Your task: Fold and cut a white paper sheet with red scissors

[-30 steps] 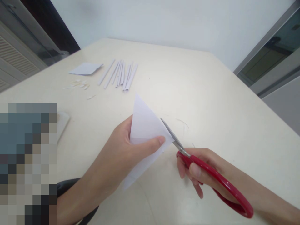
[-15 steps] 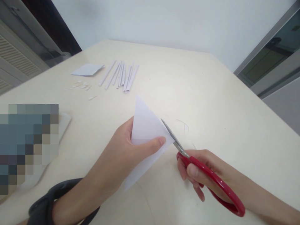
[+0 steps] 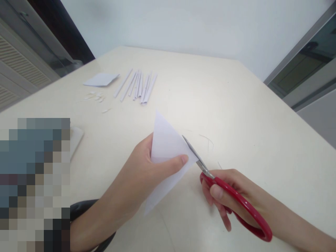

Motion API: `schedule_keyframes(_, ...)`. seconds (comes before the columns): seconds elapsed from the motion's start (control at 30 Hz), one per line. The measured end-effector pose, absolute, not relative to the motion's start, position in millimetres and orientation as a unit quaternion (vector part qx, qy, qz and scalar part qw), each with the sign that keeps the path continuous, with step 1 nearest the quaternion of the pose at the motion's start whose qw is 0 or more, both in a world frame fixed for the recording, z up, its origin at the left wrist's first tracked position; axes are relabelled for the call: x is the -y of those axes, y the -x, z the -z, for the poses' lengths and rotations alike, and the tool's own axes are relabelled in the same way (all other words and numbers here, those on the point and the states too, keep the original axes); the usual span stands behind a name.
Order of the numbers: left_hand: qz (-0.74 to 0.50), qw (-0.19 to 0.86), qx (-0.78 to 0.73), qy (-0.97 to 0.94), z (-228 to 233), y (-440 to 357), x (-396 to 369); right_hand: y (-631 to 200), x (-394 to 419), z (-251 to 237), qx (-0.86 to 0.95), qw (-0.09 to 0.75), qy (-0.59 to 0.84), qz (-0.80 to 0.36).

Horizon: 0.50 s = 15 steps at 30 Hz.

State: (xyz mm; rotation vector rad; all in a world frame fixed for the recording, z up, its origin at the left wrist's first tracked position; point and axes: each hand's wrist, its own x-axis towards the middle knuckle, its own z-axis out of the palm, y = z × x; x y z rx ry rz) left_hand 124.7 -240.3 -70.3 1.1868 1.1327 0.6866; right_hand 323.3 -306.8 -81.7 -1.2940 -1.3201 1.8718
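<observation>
My left hand (image 3: 147,171) grips a folded sheet of white paper (image 3: 168,140), its thumb lying across the front and the other fingers hidden behind. The paper tapers to a point at the top, at the lower left and at the right. In my right hand (image 3: 228,196) is a pair of scissors (image 3: 244,199) with red handles and metal blades. The blades run along the paper's upper right edge, close to its right corner. How far apart the blades stand is hard to make out. A dark band (image 3: 86,206) circles my left wrist.
Several rolled paper tubes (image 3: 151,89) lie at the back left beside a folded white paper (image 3: 101,79). Small whitish bits (image 3: 97,96) are scattered in front of them. Thin paper slivers (image 3: 207,137) lie beyond the scissors. A blurred-out patch (image 3: 34,175) covers the left side.
The view has shifted slightly, so everything sits a little further right. My hands, the paper and the scissors keep nearly the same positions relative to each other.
</observation>
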Motion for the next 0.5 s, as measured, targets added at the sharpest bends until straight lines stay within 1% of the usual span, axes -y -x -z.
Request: schedule_keyframes(0.5,-0.301,0.63,-0.487,-0.525,75.7,-123.8,238.8,-319.4,307.1,80.8,0.46,0.245,0.516,-0.68)
